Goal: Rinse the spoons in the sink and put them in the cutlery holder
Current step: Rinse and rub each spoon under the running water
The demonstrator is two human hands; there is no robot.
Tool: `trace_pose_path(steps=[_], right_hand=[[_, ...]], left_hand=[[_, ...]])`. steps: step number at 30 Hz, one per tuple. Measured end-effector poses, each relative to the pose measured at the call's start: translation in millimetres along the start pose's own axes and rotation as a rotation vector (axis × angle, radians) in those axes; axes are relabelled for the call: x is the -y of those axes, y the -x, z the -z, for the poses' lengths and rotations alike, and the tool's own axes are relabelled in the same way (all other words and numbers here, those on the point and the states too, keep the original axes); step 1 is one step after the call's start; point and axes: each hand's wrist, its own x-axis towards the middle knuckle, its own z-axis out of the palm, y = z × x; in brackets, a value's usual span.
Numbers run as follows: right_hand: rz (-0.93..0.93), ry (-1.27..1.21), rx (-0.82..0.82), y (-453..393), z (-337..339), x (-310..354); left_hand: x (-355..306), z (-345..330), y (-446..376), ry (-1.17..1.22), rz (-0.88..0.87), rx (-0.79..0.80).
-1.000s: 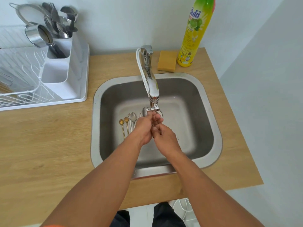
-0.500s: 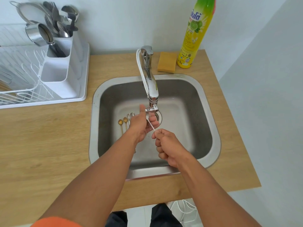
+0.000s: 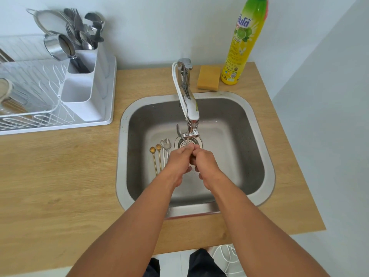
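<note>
Both hands, the left hand (image 3: pixel 178 161) and right hand (image 3: pixel 205 161), grip one steel spoon (image 3: pixel 179 131) under the tap (image 3: pixel 191 116), mid-rinse; next it likely goes far left into the cutlery holder (image 3: pixel 85 76).

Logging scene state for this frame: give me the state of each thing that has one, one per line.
left hand: grips the spoon handle
right hand: curled on the same spoon
held spoon: bowl up, beside the spout
tap: flow cannot be told
sink spoons: lying flat, unrinsed side
cutlery holder: back full, front compartment empty
soap bottle: upright
</note>
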Motion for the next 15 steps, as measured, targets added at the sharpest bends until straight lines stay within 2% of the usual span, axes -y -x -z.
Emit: trace_pose_path(steps=[3,6,10,15], right_hand=[[0.017,0.039,-0.012,-3.5,-4.7,-4.2],[-0.015,0.063,0.061,-2.6,-5.4,-15.6],[0.043,0.132,-0.059,-10.7,-1.7,-21.5],[0.089,0.095,0.016,-20.2,-1.7,-16.5]], left_hand=[[0.7,8.1,-0.5,0.067,-0.013,-0.103],[-1.2,19.6,1.0,0.104,-0.039,-0.173],[8.7,29.5,4.4,-0.178,-0.094,-0.176],[14.9,24.6,15.5,-0.417,-0.096,-0.059]])
